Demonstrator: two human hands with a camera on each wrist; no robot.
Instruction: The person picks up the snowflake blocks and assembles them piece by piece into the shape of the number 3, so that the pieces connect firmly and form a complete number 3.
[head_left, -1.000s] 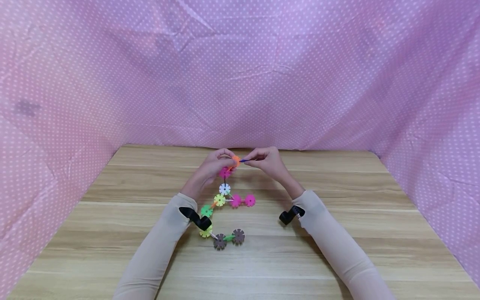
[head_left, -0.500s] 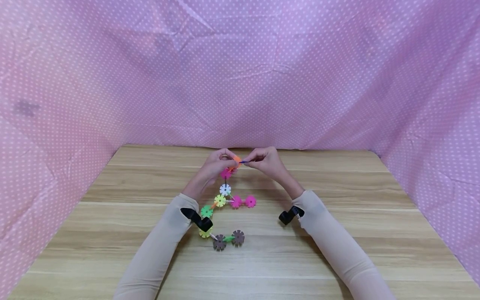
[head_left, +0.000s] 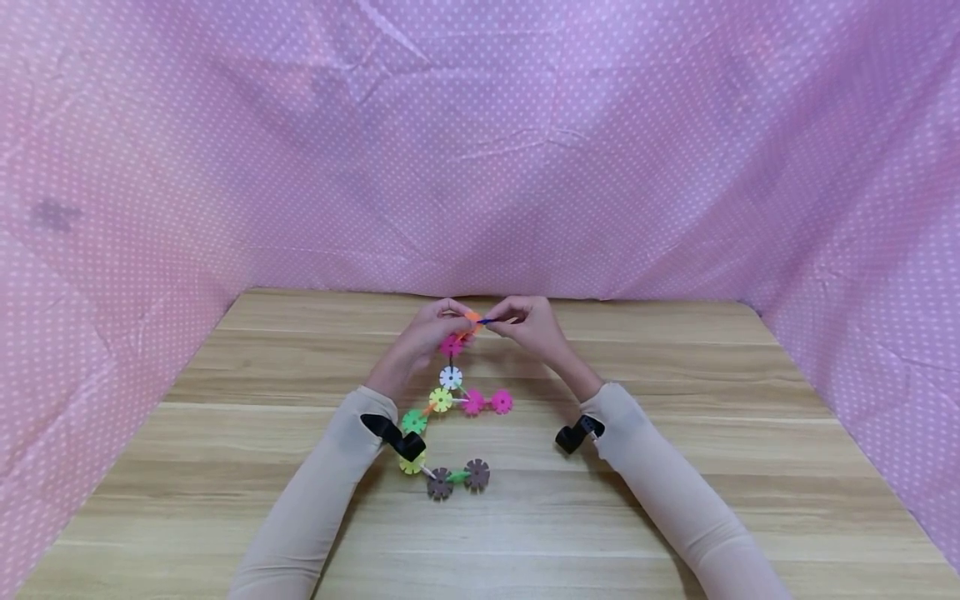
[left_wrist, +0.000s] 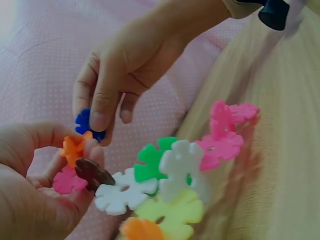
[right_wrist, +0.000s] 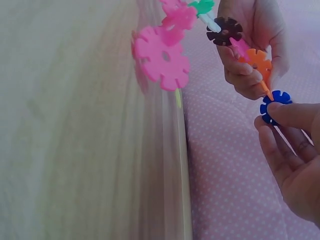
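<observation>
Slotted, flower-shaped plastic discs are joined into a chain. My left hand [head_left: 424, 335] pinches an orange disc [right_wrist: 259, 59] at the chain's far end. Facing it, my right hand [head_left: 536, 328] pinches a blue disc [right_wrist: 283, 96] between thumb and fingers, right at the edge of the orange piece. From the left hand, the chain runs towards me through a pink disc [head_left: 451, 345], a brown disc [left_wrist: 93, 174] seen edge-on in the head view, a white disc [head_left: 451, 377] and a yellow disc [head_left: 440, 400]. A side branch ends in a pink disc [head_left: 502, 402].
The chain's near part bends past a green disc [head_left: 414, 422] to a brown disc [head_left: 477, 474], partly behind the left wrist camera [head_left: 405, 442]. Under it is a wooden table [head_left: 675, 500]. Pink dotted cloth [head_left: 480, 167] hangs behind the far edge and both sides.
The right hand has shifted very slightly left, with the blue disc still against the orange piece. The left hand and the chain have barely moved.
</observation>
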